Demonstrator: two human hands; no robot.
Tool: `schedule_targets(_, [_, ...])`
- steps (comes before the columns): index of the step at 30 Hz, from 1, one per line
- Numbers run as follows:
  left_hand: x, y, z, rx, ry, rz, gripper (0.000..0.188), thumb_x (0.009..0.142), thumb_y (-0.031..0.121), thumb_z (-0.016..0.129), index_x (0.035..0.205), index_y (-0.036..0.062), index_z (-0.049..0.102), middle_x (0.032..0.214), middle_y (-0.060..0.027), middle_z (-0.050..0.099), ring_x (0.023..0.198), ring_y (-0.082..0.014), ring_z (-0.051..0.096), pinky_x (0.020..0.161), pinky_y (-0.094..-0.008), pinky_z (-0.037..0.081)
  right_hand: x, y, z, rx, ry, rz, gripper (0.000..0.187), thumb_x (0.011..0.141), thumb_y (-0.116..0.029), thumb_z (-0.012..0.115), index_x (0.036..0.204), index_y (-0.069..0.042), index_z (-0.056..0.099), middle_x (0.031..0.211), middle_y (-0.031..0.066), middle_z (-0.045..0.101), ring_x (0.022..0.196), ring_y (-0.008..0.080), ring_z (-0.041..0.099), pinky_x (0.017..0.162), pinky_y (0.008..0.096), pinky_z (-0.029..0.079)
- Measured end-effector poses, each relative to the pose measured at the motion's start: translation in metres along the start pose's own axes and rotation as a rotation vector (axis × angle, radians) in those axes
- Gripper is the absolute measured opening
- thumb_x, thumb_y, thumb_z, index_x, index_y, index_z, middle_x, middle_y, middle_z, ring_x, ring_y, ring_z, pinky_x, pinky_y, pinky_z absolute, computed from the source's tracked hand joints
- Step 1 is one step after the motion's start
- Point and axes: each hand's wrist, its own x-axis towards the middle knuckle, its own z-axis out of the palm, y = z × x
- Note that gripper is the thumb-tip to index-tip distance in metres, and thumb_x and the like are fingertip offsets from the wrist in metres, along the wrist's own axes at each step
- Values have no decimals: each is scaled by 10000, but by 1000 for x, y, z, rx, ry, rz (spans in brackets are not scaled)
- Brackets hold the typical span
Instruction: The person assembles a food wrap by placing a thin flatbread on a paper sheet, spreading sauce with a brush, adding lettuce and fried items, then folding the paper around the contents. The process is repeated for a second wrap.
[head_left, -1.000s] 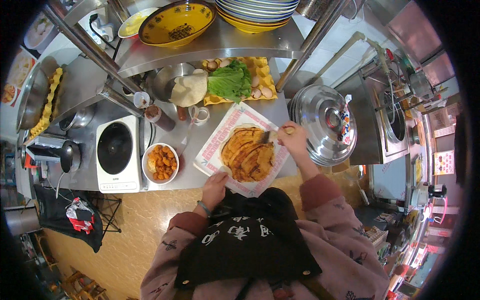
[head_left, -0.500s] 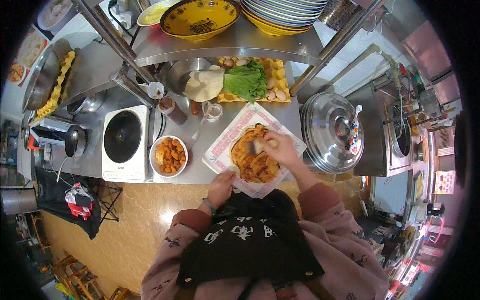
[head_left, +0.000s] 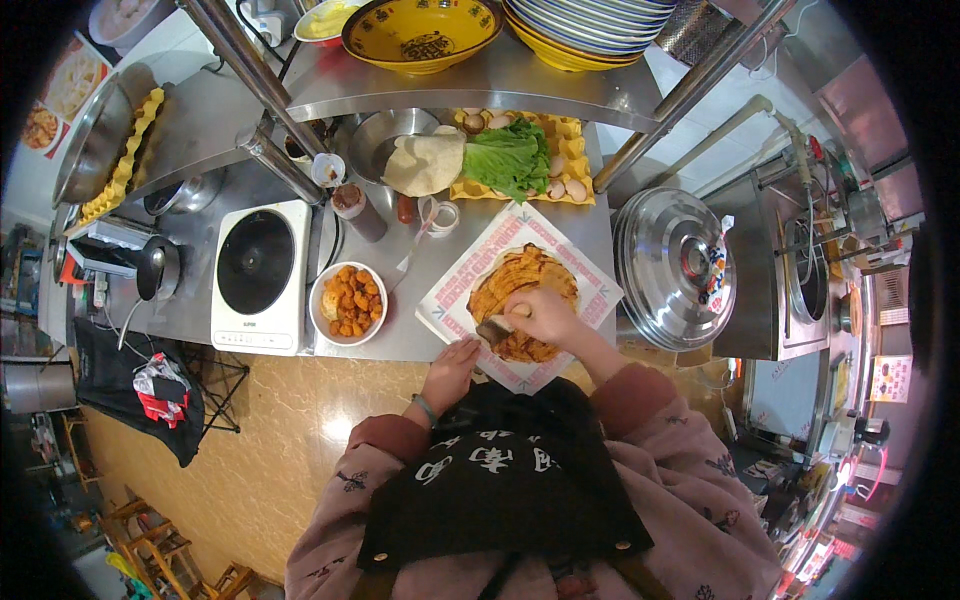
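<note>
A round flatbread (head_left: 548, 272), coated in reddish-brown sauce, lies on a square sheet of printed paper (head_left: 590, 325) at the counter's front edge. My right hand (head_left: 545, 318) is closed round the short wooden handle of a brush (head_left: 492, 330). Its dark bristle end touches the bread's lower left part. With fingers stretched out, my left hand (head_left: 452, 370) rests on the left front edge of the paper, just beside the bread. Left of the paper stands a white bowl (head_left: 318, 325) of orange-brown fried pieces.
Behind the paper are lettuce (head_left: 508, 158) on a yellow egg tray (head_left: 572, 150), a pale flat sheet of dough (head_left: 425, 163), a sauce bottle (head_left: 358, 212) and a small jar (head_left: 444, 218). An induction cooker (head_left: 255, 338) stands left, stacked steel lids (head_left: 640, 290) right. A shelf (head_left: 470, 100) overhangs the back.
My right hand and the brush have moved left and toward me across the bread. Sauce covers the bread more evenly. My left hand stays by the paper's edge. The whole view has shifted slightly.
</note>
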Motion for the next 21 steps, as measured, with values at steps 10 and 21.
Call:
schedule_targets(10, [-4,2,-1,10,35,-11,389,692,-2,535,1077,-51,552,1150,-153,528,1088,-322,496,944,-390,405,7,10,-8,22,131,22,214,745,-271,667,787,-61,664,729,139,629,714,312,603,672,363,473])
schedule_targets(21, [-6,0,5,-39,82,-28,336,696,-9,523,1025,-46,585,1109,-169,551,1063,-330,512,926,-384,419,47,55,-41,56,431,318,164,749,-203,640,796,-47,659,685,146,646,615,250,637,620,333,489])
